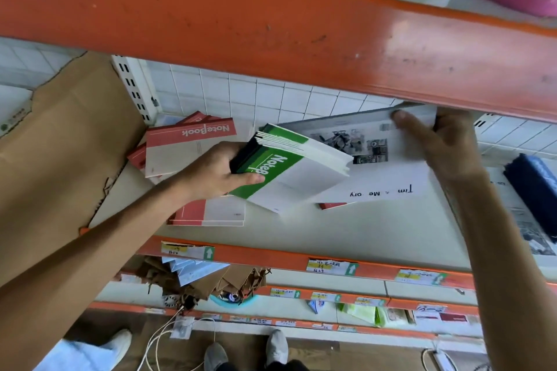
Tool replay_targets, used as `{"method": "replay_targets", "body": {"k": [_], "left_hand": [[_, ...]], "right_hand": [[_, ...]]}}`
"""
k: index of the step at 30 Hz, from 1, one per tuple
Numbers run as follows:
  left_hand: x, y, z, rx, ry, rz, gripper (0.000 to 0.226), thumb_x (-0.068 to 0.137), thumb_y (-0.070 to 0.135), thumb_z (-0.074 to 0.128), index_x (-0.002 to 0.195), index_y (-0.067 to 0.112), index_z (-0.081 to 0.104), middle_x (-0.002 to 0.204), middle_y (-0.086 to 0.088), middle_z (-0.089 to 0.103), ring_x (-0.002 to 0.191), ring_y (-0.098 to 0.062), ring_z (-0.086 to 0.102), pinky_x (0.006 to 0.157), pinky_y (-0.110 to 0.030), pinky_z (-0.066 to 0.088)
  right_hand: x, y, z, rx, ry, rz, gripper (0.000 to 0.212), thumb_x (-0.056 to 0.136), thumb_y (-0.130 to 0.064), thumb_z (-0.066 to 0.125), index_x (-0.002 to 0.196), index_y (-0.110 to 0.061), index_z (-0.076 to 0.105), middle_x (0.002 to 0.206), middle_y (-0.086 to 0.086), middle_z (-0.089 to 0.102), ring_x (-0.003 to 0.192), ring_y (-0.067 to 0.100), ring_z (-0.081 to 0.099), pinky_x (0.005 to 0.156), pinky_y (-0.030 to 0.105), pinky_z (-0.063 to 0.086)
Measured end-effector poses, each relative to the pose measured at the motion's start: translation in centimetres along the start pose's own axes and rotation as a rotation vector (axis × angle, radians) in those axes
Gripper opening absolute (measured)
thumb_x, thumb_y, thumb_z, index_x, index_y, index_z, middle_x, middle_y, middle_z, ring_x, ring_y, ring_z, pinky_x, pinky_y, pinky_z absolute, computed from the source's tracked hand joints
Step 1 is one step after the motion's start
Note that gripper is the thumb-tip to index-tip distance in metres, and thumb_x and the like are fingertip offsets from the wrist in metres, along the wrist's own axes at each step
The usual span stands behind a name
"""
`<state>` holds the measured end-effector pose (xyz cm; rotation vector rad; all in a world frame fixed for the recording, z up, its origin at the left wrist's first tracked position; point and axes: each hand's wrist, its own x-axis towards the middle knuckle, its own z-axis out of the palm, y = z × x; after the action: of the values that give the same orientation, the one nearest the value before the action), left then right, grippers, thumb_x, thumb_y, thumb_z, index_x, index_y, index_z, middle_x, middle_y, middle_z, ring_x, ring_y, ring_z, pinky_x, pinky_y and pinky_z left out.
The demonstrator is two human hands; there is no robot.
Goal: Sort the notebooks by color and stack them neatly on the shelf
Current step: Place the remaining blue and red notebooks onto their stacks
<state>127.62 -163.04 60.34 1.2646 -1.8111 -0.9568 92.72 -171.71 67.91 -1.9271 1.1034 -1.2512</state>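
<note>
Two bare hands are working on the middle shelf (301, 229) of an orange-edged rack. The left hand (217, 172) grips a stack of green notebooks (283, 166) by its dark spine end, thumb lying along the top green cover and fingers curled underneath; the stack is held tilted above the shelf board, its white page edges pointing toward the right. The right hand (443, 141) reaches in under the upper orange beam (271, 30) and holds the far top corner of a large white booklet (388, 172), thumb pressed on its face and fingers wrapped behind the edge. That booklet is lifted at the back, shows a dark printed picture and some lettering, and sits partly behind the green stack.

Behind the left hand, several red notebooks (187, 144) lie loosely fanned against the back corner, the top one with "NoteBook" printed upside down from where I stand. One more red notebook (208, 214) lies flat on the shelf just under the left wrist, near the front edge. A sliver of red cover (331, 206) peeks out beneath the white booklet.

A brown cardboard sheet (60, 159) leans at the left end of the shelf. At the far right lies a dark blue item (533, 181), blurred.
</note>
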Motion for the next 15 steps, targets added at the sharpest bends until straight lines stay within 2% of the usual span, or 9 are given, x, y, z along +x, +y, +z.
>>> {"method": "replay_targets", "body": {"k": [1, 2, 4, 5, 7, 9, 11, 13, 15], "left_hand": [[0.3, 0.3, 0.0, 0.026, 0.005, 0.018, 0.046, 0.082, 0.017, 0.076, 0.122, 0.023, 0.055, 0.119, 0.004, 0.064, 0.109, -0.003, 0.061, 0.091, -0.019, 0.05], [0.4, 0.4, 0.2, 0.035, 0.016, 0.032, 0.048, 0.082, 0.019, 0.075, 0.125, 0.021, 0.053, 0.123, -0.002, 0.061, 0.112, -0.005, 0.059, 0.094, -0.022, 0.049], [0.4, 0.6, 0.8, -0.007, 0.064, 0.041, 0.057, 0.081, 0.02, 0.075, 0.13, 0.012, 0.047, 0.128, -0.011, 0.054, 0.115, -0.005, 0.057, 0.098, -0.025, 0.047], [0.3, 0.9, 1.1, -0.054, 0.092, 0.037, 0.063, 0.081, 0.017, 0.075, 0.134, 0.01, 0.041, 0.129, -0.009, 0.054, 0.116, -0.004, 0.056, 0.097, -0.022, 0.047], [0.3, 1.5, 1.4, -0.128, 0.086, 0.014, 0.068, 0.082, 0.012, 0.073, 0.139, 0.014, 0.035, 0.127, 0.001, 0.061, 0.116, -0.005, 0.058, 0.093, -0.019, 0.048], [0.5, 1.7, 1.7, -0.082, 0.029, 0.0, 0.048, 0.084, 0.014, 0.071, 0.127, 0.024, 0.051, 0.111, 0.019, 0.068, 0.103, 0.001, 0.063, 0.083, -0.013, 0.048], [0.2, 1.4, 2.0, -0.095, 0.026, -0.044, 0.029, 0.086, 0.018, 0.071, 0.112, 0.026, 0.062, 0.1, 0.022, 0.071, 0.093, 0.0, 0.066, 0.076, -0.014, 0.049], [-0.4, 0.6, 2.3, -0.194, 0.086, -0.097, 0.025, 0.083, 0.024, 0.072, 0.107, 0.025, 0.066, 0.1, 0.014, 0.073, 0.095, -0.008, 0.069, 0.079, -0.022, 0.053], [-1.0, -0.1, 2.7, -0.263, 0.125, -0.104, 0.024, 0.082, 0.022, 0.074, 0.104, 0.024, 0.066, 0.101, 0.007, 0.073, 0.096, -0.013, 0.069, 0.084, -0.029, 0.055]], "right_hand": [[0.5, -1.0, 0.2, -0.111, -0.037, -0.094, 0.027, 0.089, -0.027, 0.077, 0.11, -0.011, 0.072, 0.109, 0.0, 0.074, 0.106, 0.016, 0.068, 0.102, 0.041, 0.049], [1.0, -2.1, 0.5, -0.214, -0.089, -0.197, 0.024, 0.09, -0.023, 0.077, 0.109, -0.011, 0.071, 0.109, -0.002, 0.073, 0.108, 0.011, 0.067, 0.104, 0.032, 0.047], [1.7, -4.2, 1.6, -0.398, -0.207, -0.342, 0.008, 0.092, -0.022, 0.074, 0.1, -0.02, 0.073, 0.093, -0.015, 0.07, 0.091, 0.003, 0.067, 0.091, 0.016, 0.046], [1.9, -5.4, 2.4, -0.459, -0.275, -0.332, 0.002, 0.093, -0.031, 0.072, 0.094, -0.033, 0.072, 0.084, -0.026, 0.067, 0.081, -0.001, 0.064, 0.085, 0.012, 0.044], [2.6, -6.6, 4.3, -0.492, -0.416, -0.208, 0.019, 0.09, -0.062, 0.063, 0.092, -0.044, 0.068, 0.083, -0.028, 0.067, 0.08, -0.001, 0.063, 0.086, 0.02, 0.049], [3.2, -7.1, 6.2, -0.528, -0.495, -0.19, 0.046, 0.087, -0.073, 0.055, 0.107, -0.033, 0.068, 0.094, -0.014, 0.07, 0.084, 0.011, 0.063, 0.084, 0.032, 0.051], [3.5, -7.6, 7.9, -0.58, -0.485, -0.203, 0.045, 0.091, -0.062, 0.059, 0.118, -0.026, 0.063, 0.106, -0.009, 0.065, 0.09, 0.014, 0.057, 0.081, 0.023, 0.04], [3.0, -7.4, 8.3, -0.643, -0.362, -0.297, 0.048, 0.093, -0.058, 0.06, 0.125, -0.023, 0.061, 0.112, -0.01, 0.061, 0.096, 0.012, 0.052, 0.083, 0.015, 0.031], [2.3, -6.4, 7.4, -0.642, -0.236, -0.299, 0.049, 0.088, -0.065, 0.062, 0.112, -0.023, 0.066, 0.102, -0.012, 0.068, 0.089, 0.004, 0.059, 0.081, 0.011, 0.034]]}}
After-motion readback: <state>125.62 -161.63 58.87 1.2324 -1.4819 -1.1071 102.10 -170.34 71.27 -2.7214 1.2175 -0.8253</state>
